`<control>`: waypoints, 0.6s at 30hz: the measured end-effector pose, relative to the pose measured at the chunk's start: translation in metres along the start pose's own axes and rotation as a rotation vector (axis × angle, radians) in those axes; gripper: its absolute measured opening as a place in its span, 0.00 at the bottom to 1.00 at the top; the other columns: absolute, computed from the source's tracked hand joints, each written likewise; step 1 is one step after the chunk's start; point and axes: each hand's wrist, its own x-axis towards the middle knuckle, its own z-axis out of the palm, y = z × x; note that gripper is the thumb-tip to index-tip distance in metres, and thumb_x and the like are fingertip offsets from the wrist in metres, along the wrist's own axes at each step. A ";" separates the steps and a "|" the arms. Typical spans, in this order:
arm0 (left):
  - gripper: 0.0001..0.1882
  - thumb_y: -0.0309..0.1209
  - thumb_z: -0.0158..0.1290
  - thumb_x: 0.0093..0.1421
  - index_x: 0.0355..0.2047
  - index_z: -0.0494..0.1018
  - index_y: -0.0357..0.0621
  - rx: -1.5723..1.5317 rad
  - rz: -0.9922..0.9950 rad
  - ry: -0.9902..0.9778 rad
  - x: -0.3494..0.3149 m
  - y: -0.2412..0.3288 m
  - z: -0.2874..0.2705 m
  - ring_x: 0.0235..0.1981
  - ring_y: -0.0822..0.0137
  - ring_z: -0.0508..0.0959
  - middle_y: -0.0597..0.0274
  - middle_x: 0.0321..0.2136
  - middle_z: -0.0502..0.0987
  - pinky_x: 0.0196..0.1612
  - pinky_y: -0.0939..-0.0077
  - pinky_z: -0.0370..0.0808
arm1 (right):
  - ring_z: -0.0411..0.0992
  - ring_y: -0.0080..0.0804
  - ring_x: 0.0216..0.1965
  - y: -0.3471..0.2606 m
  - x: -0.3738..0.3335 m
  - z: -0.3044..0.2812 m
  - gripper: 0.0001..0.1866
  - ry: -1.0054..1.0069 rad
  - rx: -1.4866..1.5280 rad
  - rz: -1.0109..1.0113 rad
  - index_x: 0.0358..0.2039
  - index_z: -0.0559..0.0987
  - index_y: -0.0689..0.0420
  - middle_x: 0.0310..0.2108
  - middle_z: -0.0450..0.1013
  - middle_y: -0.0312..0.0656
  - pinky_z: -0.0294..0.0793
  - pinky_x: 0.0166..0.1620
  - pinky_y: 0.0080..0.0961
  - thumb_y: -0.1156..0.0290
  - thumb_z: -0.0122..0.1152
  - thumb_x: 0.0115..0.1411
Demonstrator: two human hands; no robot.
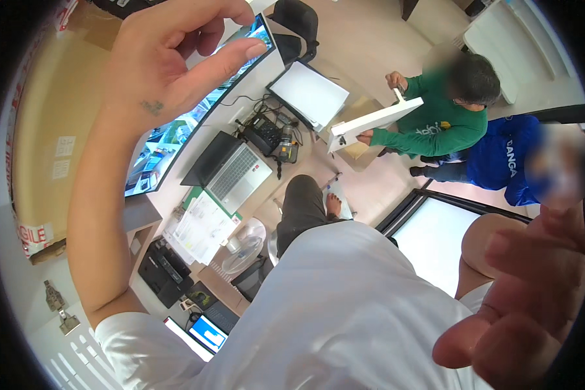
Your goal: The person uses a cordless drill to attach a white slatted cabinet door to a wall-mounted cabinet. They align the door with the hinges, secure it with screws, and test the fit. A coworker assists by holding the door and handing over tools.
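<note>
Raised at the upper left, my left hand (169, 62) has its thumb and index finger apart in a curve, the other fingers partly curled. Nothing shows between them. Behind it in the picture are a wide wall screen (187, 123) and a large brown cardboard box (65, 123); I cannot tell whether the hand touches either. My right hand (526, 299) looms large and blurred at the lower right, fingers loosely bent and apart, with nothing visible in it. A white glowing panel (432, 240) in a dark frame lies beside that arm.
Below stands a desk with a laptop (237, 172), papers (201, 227), a desk phone (263, 133), a black printer-like device (164, 273) and a small fan (244, 247). A person in green (435, 123) holds a white board (380, 121). Another person wears blue (500, 156). A black chair (296, 26) stands beyond.
</note>
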 end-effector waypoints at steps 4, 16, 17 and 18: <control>0.11 0.26 0.65 0.61 0.43 0.79 0.41 0.028 0.022 0.023 0.001 -0.006 0.000 0.24 0.85 0.64 0.76 0.24 0.66 0.26 0.87 0.56 | 0.75 0.49 0.41 -0.002 -0.003 0.003 0.25 -0.004 -0.032 -0.021 0.50 0.67 0.48 0.48 0.71 0.42 0.72 0.43 0.51 0.41 0.54 0.66; 0.12 0.26 0.65 0.60 0.43 0.79 0.40 0.063 0.157 0.038 0.009 -0.007 0.000 0.23 0.82 0.63 0.73 0.23 0.67 0.25 0.85 0.56 | 0.71 0.35 0.28 0.031 -0.043 0.067 0.26 0.736 0.214 0.262 0.42 0.68 0.54 0.35 0.70 0.45 0.75 0.41 0.44 0.49 0.70 0.62; 0.12 0.25 0.65 0.60 0.44 0.79 0.40 0.070 0.145 0.043 0.005 -0.008 0.001 0.24 0.82 0.64 0.73 0.23 0.67 0.25 0.85 0.56 | 0.69 0.31 0.24 0.036 -0.042 0.079 0.28 0.764 0.230 0.362 0.38 0.65 0.53 0.32 0.69 0.43 0.76 0.40 0.41 0.46 0.71 0.60; 0.12 0.25 0.65 0.60 0.44 0.79 0.39 0.068 0.148 0.045 0.003 -0.010 0.000 0.24 0.82 0.64 0.72 0.23 0.68 0.25 0.85 0.56 | 0.71 0.32 0.26 0.037 -0.045 0.091 0.27 0.840 0.337 0.446 0.38 0.67 0.55 0.33 0.71 0.45 0.76 0.42 0.41 0.51 0.73 0.59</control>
